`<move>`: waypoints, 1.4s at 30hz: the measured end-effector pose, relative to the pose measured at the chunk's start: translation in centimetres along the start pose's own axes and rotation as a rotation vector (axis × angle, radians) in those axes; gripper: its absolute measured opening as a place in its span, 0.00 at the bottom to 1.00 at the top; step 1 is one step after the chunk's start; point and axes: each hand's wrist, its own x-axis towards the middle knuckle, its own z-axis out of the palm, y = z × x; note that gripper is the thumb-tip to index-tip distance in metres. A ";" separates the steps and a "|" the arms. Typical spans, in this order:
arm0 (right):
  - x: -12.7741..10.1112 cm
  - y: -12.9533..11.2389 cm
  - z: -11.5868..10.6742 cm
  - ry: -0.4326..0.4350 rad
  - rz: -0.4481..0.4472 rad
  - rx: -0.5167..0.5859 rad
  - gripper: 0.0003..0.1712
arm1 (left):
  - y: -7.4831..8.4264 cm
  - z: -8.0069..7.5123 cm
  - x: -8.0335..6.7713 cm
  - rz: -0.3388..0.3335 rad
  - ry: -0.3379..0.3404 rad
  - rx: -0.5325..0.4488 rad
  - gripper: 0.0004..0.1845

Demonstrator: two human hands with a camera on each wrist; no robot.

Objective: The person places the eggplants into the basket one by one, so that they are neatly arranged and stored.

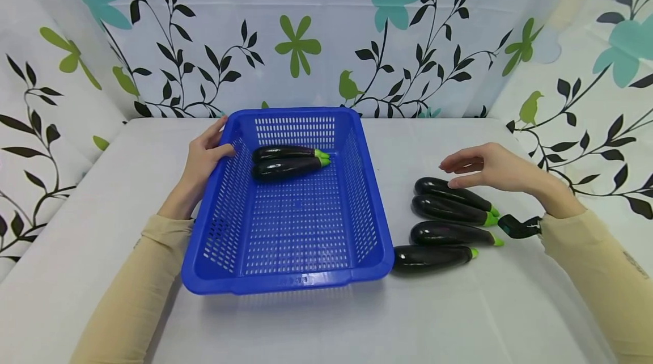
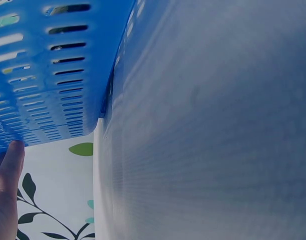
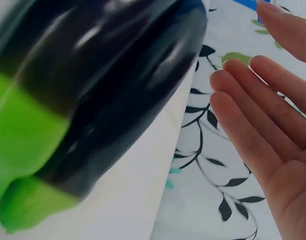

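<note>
Here, at frame right, the right hand (image 1: 490,166) hovers, relaxed and empty — four eggplants (image 1: 449,209) just below; centre-left, the left hand (image 1: 201,157) grips a blue basket (image 1: 285,283).

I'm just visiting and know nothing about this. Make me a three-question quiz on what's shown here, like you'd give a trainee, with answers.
1. How many eggplants lie inside the blue basket?

2. True or false: the right hand is gripping an eggplant.

3. Near which corner, seen from the head camera, does the left hand hold the basket?
A) near right
B) far left
C) near left

Key:
1. Two.
2. False; it is empty, close to the eggplants on the table.
3. B.
</note>
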 end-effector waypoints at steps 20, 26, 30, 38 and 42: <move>-1.6 3.5 1.7 0.014 0.040 -0.047 0.25 | 0.1 -0.3 0.0 0.013 0.016 -0.007 0.41; -1.3 3.5 1.7 0.007 0.041 -0.043 0.26 | 0.0 -0.3 0.0 0.009 0.021 -0.071 0.41; -1.2 3.9 1.9 0.005 0.038 -0.043 0.26 | -0.1 -0.2 0.1 0.011 0.022 -0.075 0.41; -1.2 4.4 2.1 0.005 0.041 -0.015 0.26 | 0.0 0.0 0.2 0.013 0.022 -0.064 0.41; -1.2 4.6 2.1 0.005 0.047 -0.013 0.26 | 0.0 0.1 0.1 0.009 0.015 -0.040 0.41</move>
